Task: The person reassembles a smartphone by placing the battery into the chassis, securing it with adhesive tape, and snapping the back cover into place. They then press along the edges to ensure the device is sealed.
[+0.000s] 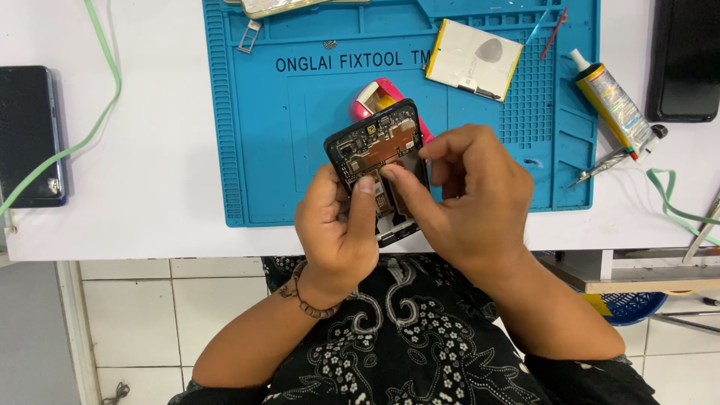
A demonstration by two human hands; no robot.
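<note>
An opened black phone [377, 146] with its back off shows a circuit board and copper-coloured parts. My left hand [339, 225] grips it from below and the left, thumb resting on the board. My right hand [466, 196] holds its right side, with thumb and forefinger pinching at the middle of the board. The phone is lifted above a blue work mat [300, 112]. A pink and white object [373, 96] lies on the mat just behind the phone, partly hidden.
A flat battery [474, 58] with yellow edges lies on the mat's upper right. Right of the mat are a glue tube [615, 105] and tweezers [604, 166]. A dark phone [28, 135] sits at the far left beside a green cable [97, 112]. Another dark device [684, 60] is top right.
</note>
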